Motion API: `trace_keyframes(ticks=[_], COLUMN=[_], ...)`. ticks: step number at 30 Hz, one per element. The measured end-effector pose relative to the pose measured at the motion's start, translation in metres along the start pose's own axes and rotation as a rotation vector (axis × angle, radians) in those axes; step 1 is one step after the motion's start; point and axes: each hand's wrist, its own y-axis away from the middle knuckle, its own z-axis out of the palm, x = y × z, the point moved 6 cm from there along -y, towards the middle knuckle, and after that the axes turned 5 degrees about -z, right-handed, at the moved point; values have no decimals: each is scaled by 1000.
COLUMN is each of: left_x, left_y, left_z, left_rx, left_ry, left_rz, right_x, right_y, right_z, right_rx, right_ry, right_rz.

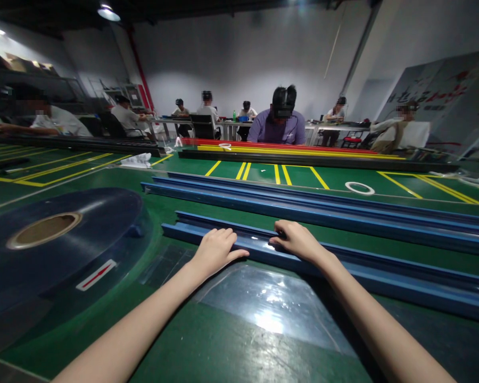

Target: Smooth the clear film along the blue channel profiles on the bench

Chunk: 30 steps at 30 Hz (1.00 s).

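A long blue channel (pixel 383 279) lies across the green table in front of me, its open side up. Over its left part, my left hand (pixel 219 247) is closed, fingers curled over the near wall and thumb stretched along the front. Farther right, my right hand (pixel 297 239) curls its fingers and thumb at the far wall; its fingertips are partly hidden. Bright reflections show inside the channel between both hands. On the table below them lies a clear, shiny plastic sheet (pixel 263 298).
At left lies a large roll of clear bluish film (pixel 104 213) with a cardboard core (pixel 43 230). More blue channels (pixel 303 210) lie beyond mine. Farther back are a white ring (pixel 359 188), black, yellow and red strips (pixel 303 150), and a person in purple (pixel 255 127). Others sit behind.
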Motion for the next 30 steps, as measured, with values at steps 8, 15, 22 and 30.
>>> trace_keyframes(ticks=[8,15,22,30], left_x=[-1,-1,0,0], left_y=[0,0,0,1], left_z=[1,2,3,2], left_rx=[-16,-32,-35,-15], left_ry=[-10,-8,-17,-27], left_rz=[-8,-11,3,10], right_x=[-1,-1,-1,-2], right_y=[0,0,0,0], right_z=[0,0,0,0], right_rx=[9,4,-2,-8], right_ry=[21,27,25,30], right_rz=[-22,-21,0,-13])
